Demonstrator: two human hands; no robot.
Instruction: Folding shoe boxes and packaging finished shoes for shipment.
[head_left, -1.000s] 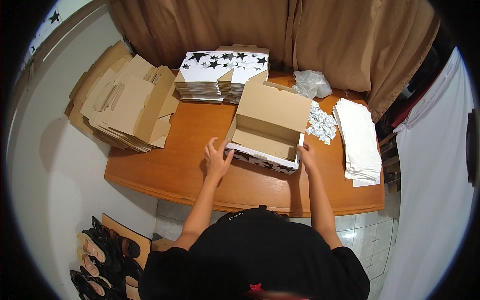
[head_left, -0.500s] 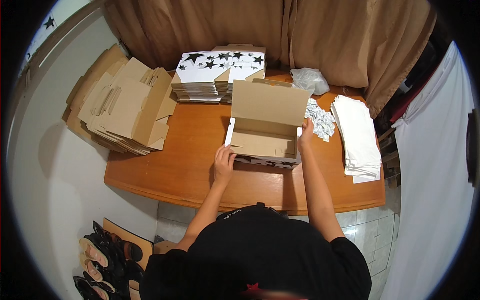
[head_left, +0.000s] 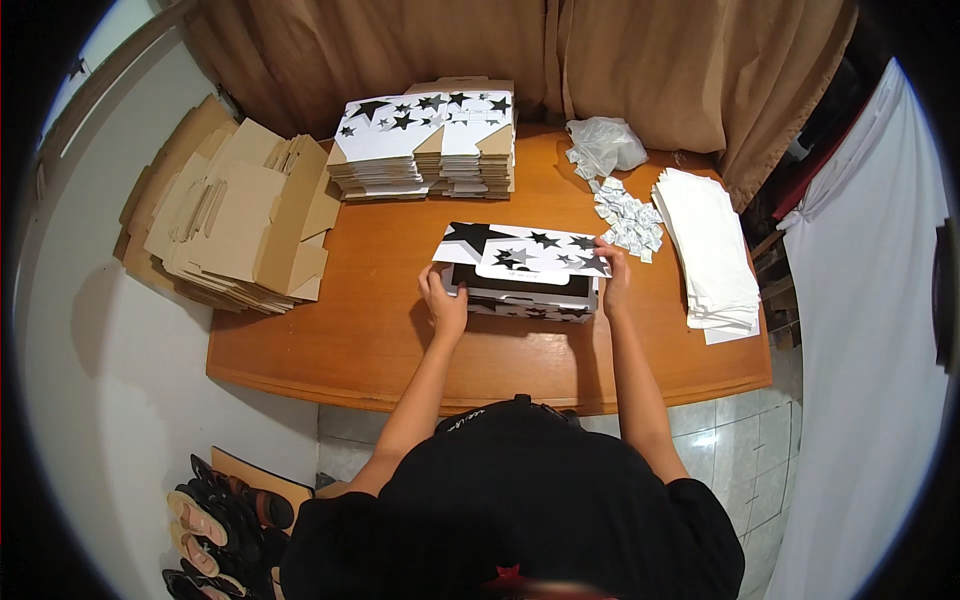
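Observation:
A white cardboard box (head_left: 530, 303) with black and grey stars stands near the middle of the wooden table. Its hinged lid (head_left: 520, 250) is tilted down over the opening, with a dark gap left under the front flap. My left hand (head_left: 443, 300) grips the box's left front corner, thumb at the front. At the right end, my right hand (head_left: 616, 278) holds the lid's edge and the side of the box, fingers on top. The inside of the box is mostly hidden by the lid.
Flat star-printed boxes (head_left: 420, 140) are stacked at the back. Brown folded cardboard (head_left: 225, 215) leans on the left. Small white packets (head_left: 630, 220), a clear plastic bag (head_left: 605, 147) and a pile of white paper (head_left: 705, 250) lie right. Shoes (head_left: 225, 520) sit on the floor.
The lid has swung from upright down toward me, covering most of the opening. My right hand has come onto the lid's right edge; my left hand stays at the left corner.

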